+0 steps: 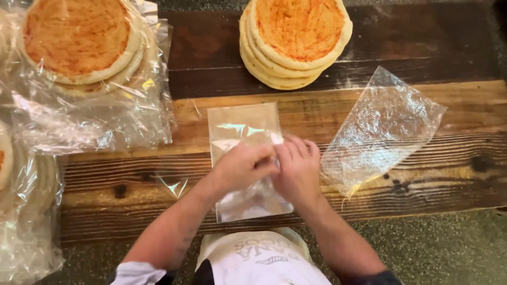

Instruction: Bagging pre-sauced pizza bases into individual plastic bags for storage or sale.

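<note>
Handling: a flat clear bag (244,138) lies on the wooden surface (449,174), straight in front of the person, with both hands on its middle.
Bag position: it sits between a crumpled bag (383,129) at the right and wrapped bases at the left, with its near edge close to the edge of the surface.
Long axis: running away from the person, nearly straight, tipped only slightly.
Pointing: which end is the mouth I cannot tell; the hands cover the middle and both ends look alike.
Left hand (242,168): fingers curled down onto the film, apparently pinching it.
Right hand (298,168): fingers bunched and pressed on the film just beside the left, the two touching.
Step, as I judge it: working the two film layers apart by rubbing or pinching them.
Next move calls for: a light, fine pinch on one layer only, since thin film clings and slides.
Stack (294,39): bare sauced bases, well beyond the bag, on the darker board.
Wrapped bases (79,47): in film at far left.
Apron (259,258): white, at the bottom edge.
</note>
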